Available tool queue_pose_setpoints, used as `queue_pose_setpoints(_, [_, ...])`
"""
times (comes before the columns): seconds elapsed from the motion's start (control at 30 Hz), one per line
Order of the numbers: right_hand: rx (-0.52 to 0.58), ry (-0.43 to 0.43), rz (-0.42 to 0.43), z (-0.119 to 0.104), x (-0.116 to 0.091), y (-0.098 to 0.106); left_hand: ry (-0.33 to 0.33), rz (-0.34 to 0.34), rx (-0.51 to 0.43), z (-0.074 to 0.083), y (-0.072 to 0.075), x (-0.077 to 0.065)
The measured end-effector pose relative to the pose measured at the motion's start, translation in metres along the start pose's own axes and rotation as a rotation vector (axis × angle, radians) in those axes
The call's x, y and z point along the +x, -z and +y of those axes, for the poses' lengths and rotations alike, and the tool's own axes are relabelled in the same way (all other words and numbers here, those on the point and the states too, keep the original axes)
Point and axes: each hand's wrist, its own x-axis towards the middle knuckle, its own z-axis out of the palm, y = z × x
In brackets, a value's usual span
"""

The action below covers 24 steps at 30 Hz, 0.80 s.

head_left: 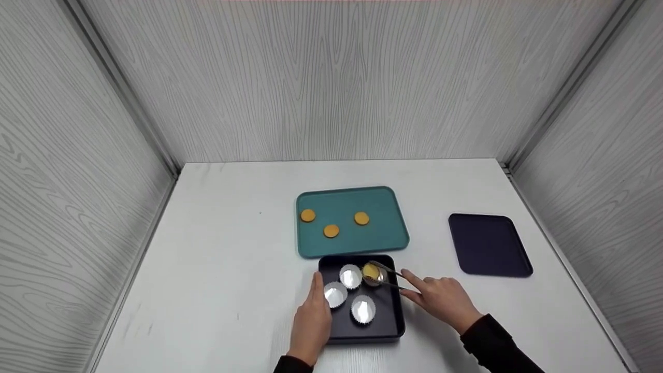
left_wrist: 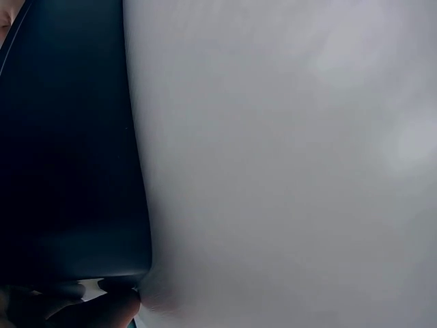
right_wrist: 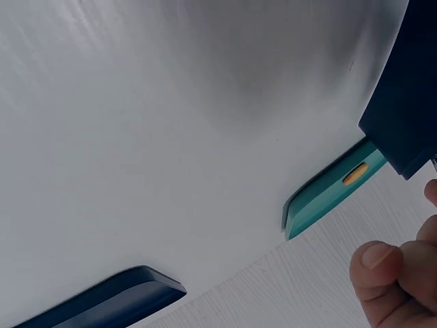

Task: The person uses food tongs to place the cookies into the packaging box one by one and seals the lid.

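Observation:
My right hand [head_left: 445, 300] pinches slim metal tongs [head_left: 391, 270] from the right side of a dark blue square pan [head_left: 386, 324]. Between the tongs' tips is a round yellow-orange disc [head_left: 370, 271], over a silver foil cup [head_left: 382, 277] in the pan's far right part. Other fluted cups in the pan show bare shiny bottoms: one at the far middle [head_left: 350, 276], one at the left [head_left: 334, 295] and one nearer me [head_left: 363, 310]. Along the pan's left wall, my left hand [head_left: 311, 321] rests with its fingers extended. Fingertips [left_wrist: 102, 311] show beside the pan's edge in the left wrist view.
Just beyond the pan lies a teal tray [head_left: 352, 199] with three yellow-orange discs [head_left: 331, 230] on it. A flat dark blue tray [head_left: 489, 243] sits farther right on the white table [head_left: 222, 269]. Grey wood-grain panels [head_left: 336, 77] enclose the back and both sides.

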Motion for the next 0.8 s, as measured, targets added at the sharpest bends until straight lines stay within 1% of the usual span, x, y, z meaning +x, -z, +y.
queue_pose_setpoints(0.2, [-0.026,0.003,0.012,-0.0006,-0.001,-0.0014,-0.028,0.011,0.016,-0.0006,-0.0011,-0.0006])
queue_pose_setpoints(0.43, [-0.029,-0.004,0.008,-0.0008,-0.0016,-0.0019,-0.035,0.021,0.016,0.0,-0.0009,-0.0011])
queue_pose_setpoints(0.67, [-0.013,-0.024,-0.001,-0.0005,-0.0033,-0.0014,-0.016,0.028,0.011,0.0014,-0.0016,-0.0012])
queue_pose_setpoints(0.8, [-0.011,-0.029,-0.002,-0.001,-0.0034,-0.001,-0.006,0.019,0.006,0.0024,-0.001,-0.0009])
